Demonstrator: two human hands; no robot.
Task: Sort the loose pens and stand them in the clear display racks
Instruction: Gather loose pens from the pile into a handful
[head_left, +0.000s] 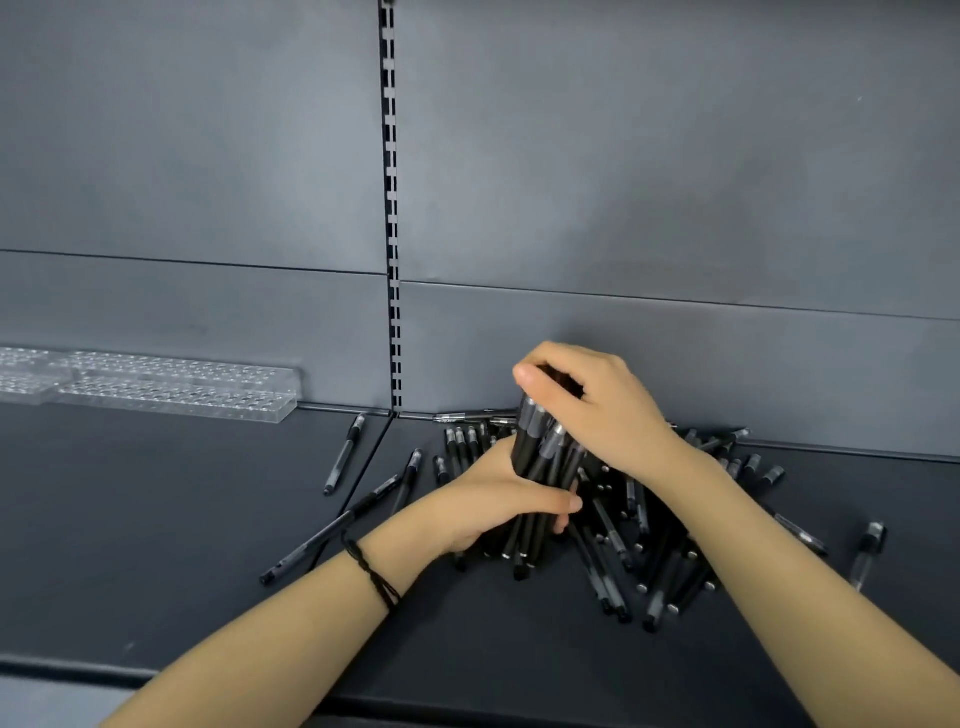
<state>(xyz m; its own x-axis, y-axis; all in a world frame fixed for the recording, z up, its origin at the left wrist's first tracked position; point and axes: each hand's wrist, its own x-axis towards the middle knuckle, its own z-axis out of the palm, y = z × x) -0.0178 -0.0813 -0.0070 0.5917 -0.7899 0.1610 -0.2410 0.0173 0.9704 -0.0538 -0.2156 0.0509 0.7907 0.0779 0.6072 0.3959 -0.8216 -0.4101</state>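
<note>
A bundle of black pens (540, 467) stands nearly upright on the dark shelf (156, 545), tips down. My left hand (493, 504) wraps around the lower half of the bundle. My right hand (592, 405) cups its top end from above. Under and around the bundle lies a heap of loose black pens (639, 545), spreading to the right. Clear display racks (171, 387) with rows of holes lie against the back wall at the far left, with no pens in them.
Single pens lie apart from the heap: one (344, 453) near the shelf seam, a long one (332, 530) left of my wrist, one (868, 553) at far right. A slotted upright (392, 208) splits the grey back wall. The shelf's front edge (78, 670) runs bottom left.
</note>
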